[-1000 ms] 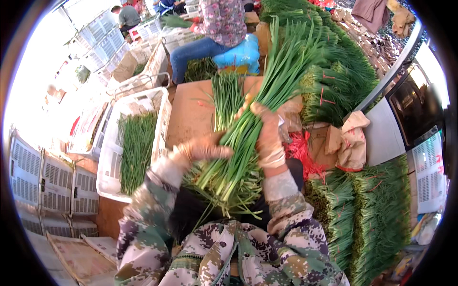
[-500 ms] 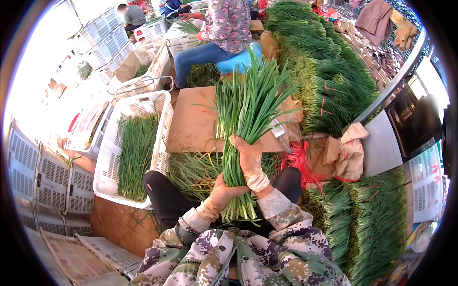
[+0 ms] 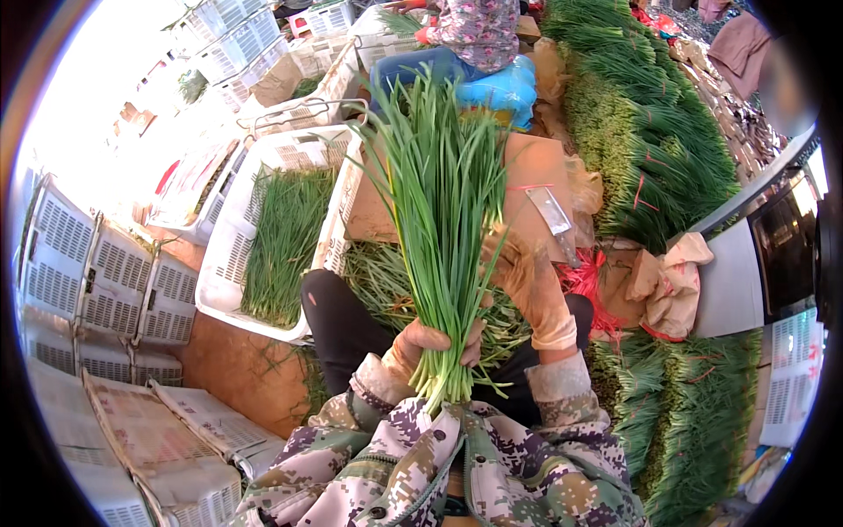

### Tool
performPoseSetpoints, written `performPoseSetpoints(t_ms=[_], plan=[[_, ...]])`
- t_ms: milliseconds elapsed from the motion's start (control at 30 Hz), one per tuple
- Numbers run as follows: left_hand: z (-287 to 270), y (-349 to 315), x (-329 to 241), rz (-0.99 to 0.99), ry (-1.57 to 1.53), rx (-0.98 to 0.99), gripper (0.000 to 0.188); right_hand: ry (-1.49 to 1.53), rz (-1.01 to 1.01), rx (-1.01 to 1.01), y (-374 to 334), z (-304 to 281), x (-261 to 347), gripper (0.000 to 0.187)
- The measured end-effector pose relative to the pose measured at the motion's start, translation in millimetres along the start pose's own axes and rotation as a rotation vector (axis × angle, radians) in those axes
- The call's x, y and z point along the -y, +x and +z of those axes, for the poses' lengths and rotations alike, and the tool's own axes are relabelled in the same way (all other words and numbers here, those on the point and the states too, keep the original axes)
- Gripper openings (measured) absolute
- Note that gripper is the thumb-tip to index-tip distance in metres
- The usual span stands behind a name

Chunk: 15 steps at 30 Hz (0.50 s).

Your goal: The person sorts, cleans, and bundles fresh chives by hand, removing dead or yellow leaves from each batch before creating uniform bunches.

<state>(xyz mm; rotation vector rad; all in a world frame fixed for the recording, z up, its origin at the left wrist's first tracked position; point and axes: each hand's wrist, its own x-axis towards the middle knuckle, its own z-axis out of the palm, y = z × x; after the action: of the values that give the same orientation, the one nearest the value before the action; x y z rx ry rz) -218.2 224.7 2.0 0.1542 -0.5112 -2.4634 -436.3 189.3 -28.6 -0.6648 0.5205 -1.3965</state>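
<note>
Green bunch [image 3: 442, 220] in left fingers [image 3: 475, 343] (snug around it)

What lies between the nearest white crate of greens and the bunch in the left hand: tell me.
Between the crate and bunch, the head view shows part of the brown board, loose leaves and the person's left knee.

Camo jacket [image 3: 518, 483], small blocky patches: green, brown, black, pale pink-white. Round dark snaps [image 3: 378, 512] on front, green edging [image 3: 463, 439] down opening. Sleeves [image 3: 572, 413] match, pale cuffs [image 3: 559, 378]. Thin wrinkly gloves [image 3: 549, 307] on left hand [image 3: 411, 342], right hand [image 3: 525, 270]. Black pants [image 3: 338, 321].
</note>
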Motion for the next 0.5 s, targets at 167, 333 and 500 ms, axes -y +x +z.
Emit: performPoseSetpoints(t_ms=[167,333,500], plan=[[-2,-8,0,-0.003,-0.011,-0.033,0.083,0.013,0.119,-0.173,-46,-37,-25,0.068],[-16,-4,-1,-0.042,0.051,-0.083,0.084,-0.289,0.484,-0.327,-64,-11,-14,0.047],[-12,16,-16,0.087,0.594,-0.24,0.075,-0.426,0.108,0.15,-47,28,-19,0.074]])
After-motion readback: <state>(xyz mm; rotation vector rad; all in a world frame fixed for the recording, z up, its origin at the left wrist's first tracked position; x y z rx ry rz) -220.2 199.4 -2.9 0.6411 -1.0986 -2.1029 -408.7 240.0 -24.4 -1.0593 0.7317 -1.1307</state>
